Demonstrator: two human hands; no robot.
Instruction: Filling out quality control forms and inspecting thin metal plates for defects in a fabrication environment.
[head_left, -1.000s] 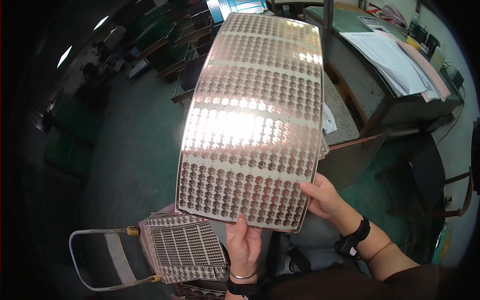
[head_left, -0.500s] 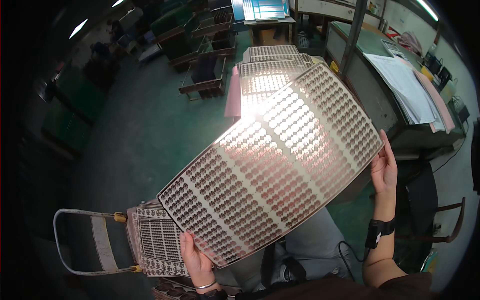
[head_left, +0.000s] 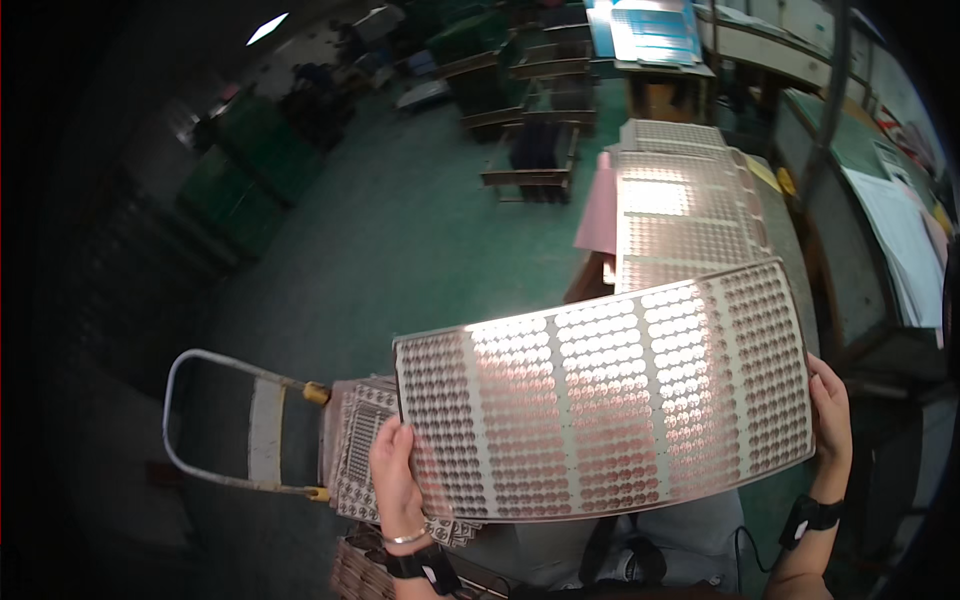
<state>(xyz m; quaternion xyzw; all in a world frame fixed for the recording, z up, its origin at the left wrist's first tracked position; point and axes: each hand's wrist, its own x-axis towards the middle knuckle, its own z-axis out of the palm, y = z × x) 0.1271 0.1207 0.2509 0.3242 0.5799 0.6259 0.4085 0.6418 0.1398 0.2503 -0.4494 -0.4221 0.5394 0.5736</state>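
1. Far to my left, a hand cart [head_left: 250, 430] stands on the green floor [head_left: 400, 250], its grey tube handle curving outward and yellow fittings where the handle meets the deck.
2. On the cart's deck lies a stack of patterned panels [head_left: 358, 450], partly hidden under what I am holding.
3. My left hand [head_left: 395, 480] is closed on the lower left corner of a large copper-coloured panel [head_left: 610, 400]. The thumb lies on the top face and the fingers are tucked beneath, out of sight. A bracelet and a dark wristband sit on that wrist.
4. The panel stretches sideways in front of me at about waist height, nearly level, its far edge bowing upward a little. Its face carries blocks of small round shapes in rows, split by plain pale strips, and light glares off the middle.
5. Beyond the panel, a worktop [head_left: 780, 250] carries a pile of similar shiny panels [head_left: 680, 220], with a pink sheet [head_left: 598, 215] sticking out on its left side.
6. My right hand [head_left: 830, 420] grips the panel's right edge, fingers curled over the rim and palm against the side, a dark watch on the wrist.
7. Further right, another worktop holds white paper sheets [head_left: 905, 250].
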